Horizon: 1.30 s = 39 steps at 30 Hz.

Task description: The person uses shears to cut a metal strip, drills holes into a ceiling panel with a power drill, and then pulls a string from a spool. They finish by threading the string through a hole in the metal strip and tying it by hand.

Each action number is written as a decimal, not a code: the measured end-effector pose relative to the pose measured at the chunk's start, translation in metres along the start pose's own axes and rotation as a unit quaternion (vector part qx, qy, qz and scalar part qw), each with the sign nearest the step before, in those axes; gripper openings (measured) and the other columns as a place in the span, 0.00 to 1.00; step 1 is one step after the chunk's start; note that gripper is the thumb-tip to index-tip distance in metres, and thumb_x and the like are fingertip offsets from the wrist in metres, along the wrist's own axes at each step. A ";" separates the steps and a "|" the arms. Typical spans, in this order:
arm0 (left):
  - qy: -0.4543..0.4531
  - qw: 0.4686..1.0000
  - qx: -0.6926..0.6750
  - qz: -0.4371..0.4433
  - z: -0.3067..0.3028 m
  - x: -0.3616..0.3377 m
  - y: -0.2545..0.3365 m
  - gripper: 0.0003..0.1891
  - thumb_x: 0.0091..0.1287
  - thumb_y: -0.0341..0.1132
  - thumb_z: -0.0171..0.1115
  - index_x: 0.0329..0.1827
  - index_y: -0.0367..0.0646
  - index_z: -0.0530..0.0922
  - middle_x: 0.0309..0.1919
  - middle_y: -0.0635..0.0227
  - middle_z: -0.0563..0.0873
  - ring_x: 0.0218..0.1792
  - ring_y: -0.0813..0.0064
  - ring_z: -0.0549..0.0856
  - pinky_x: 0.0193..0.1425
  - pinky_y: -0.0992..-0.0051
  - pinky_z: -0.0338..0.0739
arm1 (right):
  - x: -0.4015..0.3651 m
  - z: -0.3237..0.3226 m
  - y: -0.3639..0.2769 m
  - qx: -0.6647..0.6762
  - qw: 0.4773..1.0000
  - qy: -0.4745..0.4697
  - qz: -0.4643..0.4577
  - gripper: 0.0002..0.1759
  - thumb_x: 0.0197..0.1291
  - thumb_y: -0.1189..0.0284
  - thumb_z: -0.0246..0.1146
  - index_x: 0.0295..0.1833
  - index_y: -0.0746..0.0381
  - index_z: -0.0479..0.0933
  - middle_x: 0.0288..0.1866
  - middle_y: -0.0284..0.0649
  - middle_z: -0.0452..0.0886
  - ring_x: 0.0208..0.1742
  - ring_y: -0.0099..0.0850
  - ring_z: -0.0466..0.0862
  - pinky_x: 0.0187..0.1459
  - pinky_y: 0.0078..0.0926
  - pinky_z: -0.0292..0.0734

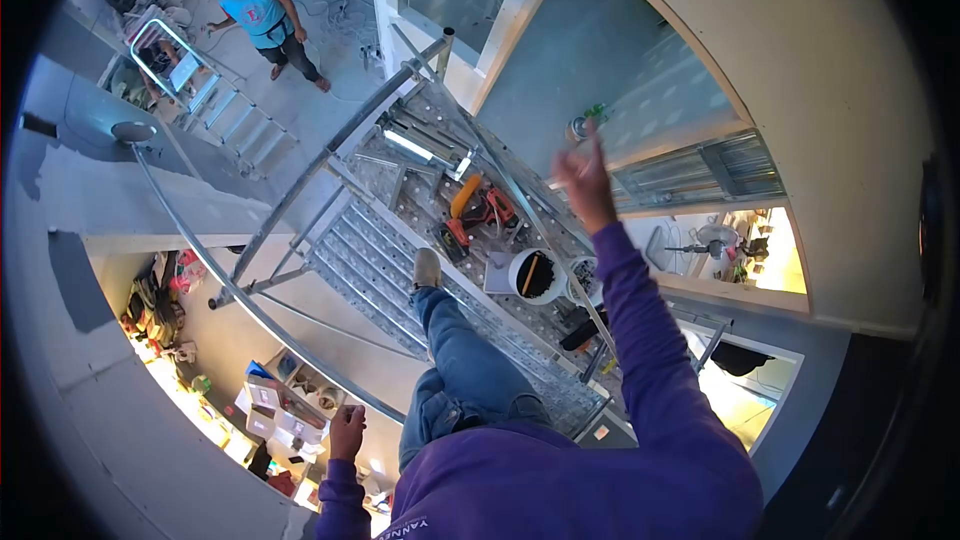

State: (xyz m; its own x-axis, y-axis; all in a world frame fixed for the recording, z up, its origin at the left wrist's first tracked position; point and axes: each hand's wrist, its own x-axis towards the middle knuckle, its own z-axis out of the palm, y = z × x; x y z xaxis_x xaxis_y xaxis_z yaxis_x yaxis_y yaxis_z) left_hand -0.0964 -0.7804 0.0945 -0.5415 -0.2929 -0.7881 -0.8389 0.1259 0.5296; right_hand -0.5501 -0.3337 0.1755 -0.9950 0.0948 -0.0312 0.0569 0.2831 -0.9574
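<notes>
My right hand is raised with a finger stretched out, beside the window opening and past the scaffold's diagonal tube; it holds nothing that I can see. Low on the left, my left hand hangs with its fingers curled, near the curved metal rail; what it holds, if anything, is hidden. On the scaffold platform lie an orange and black power tool, a white bucket with an orange-handled item in it, and several metal strips.
Another person in a blue vest stands on the floor below, by a stepladder. Scaffold tubes border the platform. Boxes and bags lie far below at the left. A small fan shows through the right opening.
</notes>
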 end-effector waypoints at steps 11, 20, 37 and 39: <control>-0.019 0.982 -0.106 -0.156 -0.026 0.053 0.067 0.13 0.75 0.41 0.62 0.46 0.36 0.80 0.29 0.67 0.83 0.27 0.79 0.81 0.33 0.78 0.77 | 0.048 0.112 0.125 -0.238 0.949 -0.132 0.158 0.18 0.66 0.60 0.65 0.39 0.67 0.82 0.34 0.45 0.88 0.37 0.33 0.89 0.40 0.34 0.82; -0.043 0.978 0.015 -0.203 -0.076 0.067 0.124 0.14 0.75 0.40 0.62 0.46 0.35 0.82 0.32 0.65 0.86 0.32 0.77 0.84 0.36 0.77 0.79 | -0.053 0.210 0.311 -0.195 0.825 0.119 0.517 0.32 0.60 0.48 0.66 0.52 0.68 0.84 0.47 0.53 0.89 0.52 0.46 0.88 0.54 0.42 0.80; -0.041 0.989 0.044 -0.138 -0.114 0.087 0.195 0.14 0.76 0.41 0.60 0.47 0.37 0.82 0.31 0.68 0.84 0.30 0.78 0.84 0.37 0.76 0.79 | -0.050 0.227 0.280 -0.142 0.787 0.280 0.531 0.18 0.55 0.65 0.73 0.42 0.69 0.81 0.34 0.43 0.86 0.34 0.35 0.86 0.36 0.39 0.80; -0.047 0.989 0.047 -0.129 -0.117 0.090 0.189 0.13 0.76 0.41 0.60 0.48 0.37 0.81 0.32 0.67 0.85 0.30 0.77 0.85 0.37 0.76 0.80 | -0.057 0.221 0.261 -0.072 0.826 0.288 0.478 0.14 0.54 0.67 0.72 0.37 0.65 0.78 0.30 0.40 0.83 0.29 0.33 0.83 0.32 0.38 0.77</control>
State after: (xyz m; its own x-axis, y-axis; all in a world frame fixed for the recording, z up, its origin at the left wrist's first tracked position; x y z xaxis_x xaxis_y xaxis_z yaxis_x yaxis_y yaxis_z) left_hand -0.2974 -0.8937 0.1602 -0.3076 -0.2378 -0.9213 -0.9490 0.1466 0.2790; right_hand -0.4969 -0.4757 -0.1359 -0.2872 0.7677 -0.5729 0.8454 -0.0780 -0.5284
